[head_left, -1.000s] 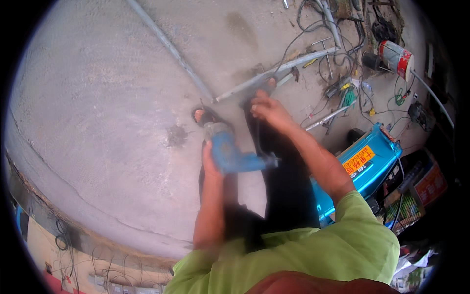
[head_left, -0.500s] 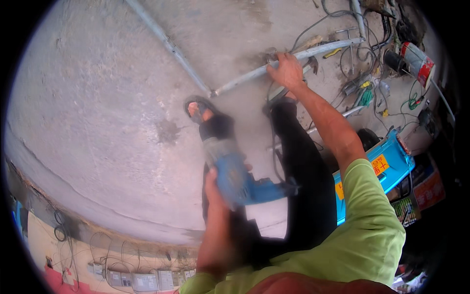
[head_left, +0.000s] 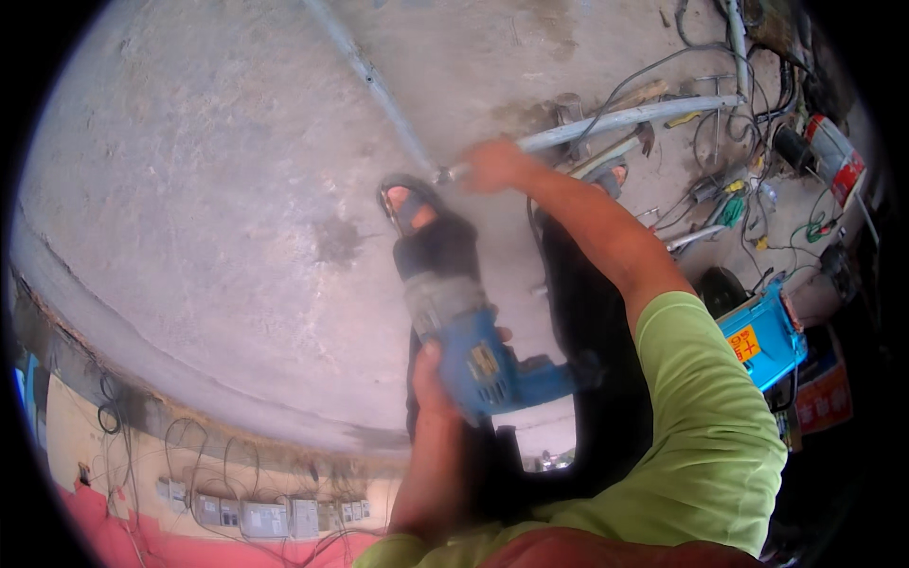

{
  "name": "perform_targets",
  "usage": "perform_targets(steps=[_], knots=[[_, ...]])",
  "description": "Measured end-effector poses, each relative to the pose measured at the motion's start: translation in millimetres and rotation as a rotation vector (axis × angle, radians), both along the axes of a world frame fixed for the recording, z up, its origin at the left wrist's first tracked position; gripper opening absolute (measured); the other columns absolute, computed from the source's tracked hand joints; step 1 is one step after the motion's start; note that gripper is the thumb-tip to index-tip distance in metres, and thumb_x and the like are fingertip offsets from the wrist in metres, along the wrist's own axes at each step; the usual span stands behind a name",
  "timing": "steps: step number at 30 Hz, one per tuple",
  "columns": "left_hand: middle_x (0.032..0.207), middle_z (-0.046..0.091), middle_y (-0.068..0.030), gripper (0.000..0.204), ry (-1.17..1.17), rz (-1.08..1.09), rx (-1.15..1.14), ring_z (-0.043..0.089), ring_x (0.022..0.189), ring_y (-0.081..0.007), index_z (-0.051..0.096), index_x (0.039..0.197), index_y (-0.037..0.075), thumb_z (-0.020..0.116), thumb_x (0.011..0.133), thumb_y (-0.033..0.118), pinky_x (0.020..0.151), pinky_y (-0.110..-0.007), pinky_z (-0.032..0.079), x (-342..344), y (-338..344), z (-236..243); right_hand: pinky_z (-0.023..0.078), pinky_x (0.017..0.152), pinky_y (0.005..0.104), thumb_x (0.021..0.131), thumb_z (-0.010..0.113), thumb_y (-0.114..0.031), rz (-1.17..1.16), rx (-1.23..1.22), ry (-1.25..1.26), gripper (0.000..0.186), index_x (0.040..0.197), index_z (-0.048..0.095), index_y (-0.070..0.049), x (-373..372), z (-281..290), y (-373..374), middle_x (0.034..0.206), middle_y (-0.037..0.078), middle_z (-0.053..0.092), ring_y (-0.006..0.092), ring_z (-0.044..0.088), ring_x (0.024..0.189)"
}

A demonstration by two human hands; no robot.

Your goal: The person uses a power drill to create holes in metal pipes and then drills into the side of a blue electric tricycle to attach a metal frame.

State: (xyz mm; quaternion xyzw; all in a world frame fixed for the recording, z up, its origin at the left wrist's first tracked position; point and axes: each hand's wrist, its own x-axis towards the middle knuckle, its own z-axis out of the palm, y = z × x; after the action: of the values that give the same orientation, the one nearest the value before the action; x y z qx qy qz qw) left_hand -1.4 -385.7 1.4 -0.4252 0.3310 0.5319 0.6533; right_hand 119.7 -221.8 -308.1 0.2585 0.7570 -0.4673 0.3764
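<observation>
At six o'clock, the left hand [head_left: 436, 383] was wrapped around a blue power tool [head_left: 478, 364], thumb on the near side and fingertips showing on the far side, clamped on its body. Its grey nose pointed towards twelve, over the lower leg and the sandalled foot [head_left: 412, 208] at eleven. We judged that a slip of this one-handed grip, or a knocked trigger, could bring the tool onto leg or toes. Between twelve and one, the right hand [head_left: 497, 166] was blurred at the near end of a pale pole [head_left: 634, 115]; we could not tell whether its fingers were closed. A sideways push there might swing the pole into the foot. Around them, we found grey boxes [head_left: 263, 519] on a wall at seven and a second pole [head_left: 374, 85] at eleven. Between one and two, a dark cable [head_left: 617, 90] looped across the first pole, where it could snag if the pole were lifted, and a hammer [head_left: 611, 151] lay close alongside, in the way. A red-and-white bucket [head_left: 838, 156] stood beyond, between two and three, and a blue box [head_left: 781, 327] at three.
</observation>
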Motion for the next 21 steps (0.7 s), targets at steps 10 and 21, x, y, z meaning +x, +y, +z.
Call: perform_targets(steps=[10,21], knots=[[0.135,0.056,-0.0269,0.087,0.045,-0.073,0.013,0.066,0.110,-0.0392,0.039,0.146,-0.005,0.067,0.087,0.051,0.087,-0.051,0.060,0.0,-1.5,-0.6,0.053,0.089,0.0491,0.092,0.057,-0.047,-0.258,0.112,-0.213,0.049,0.110,0.072,-0.003,53.6,18.7,71.9,0.103,0.023,0.072,0.0396,0.068,0.100],[0.141,0.054,-0.0268,0.091,0.111,-0.093,0.042,0.065,0.115,-0.0387,0.035,0.150,-0.004,0.064,0.090,0.057,0.091,-0.052,0.060,-0.5,-14.1,-2.2,0.052,0.089,0.0491,0.085,0.070,-0.032,-0.505,0.519,-0.099,0.038,0.110,0.063,-0.005,96.4,-0.5,89.2,0.111,0.023,0.063,0.0426,0.063,0.107]])
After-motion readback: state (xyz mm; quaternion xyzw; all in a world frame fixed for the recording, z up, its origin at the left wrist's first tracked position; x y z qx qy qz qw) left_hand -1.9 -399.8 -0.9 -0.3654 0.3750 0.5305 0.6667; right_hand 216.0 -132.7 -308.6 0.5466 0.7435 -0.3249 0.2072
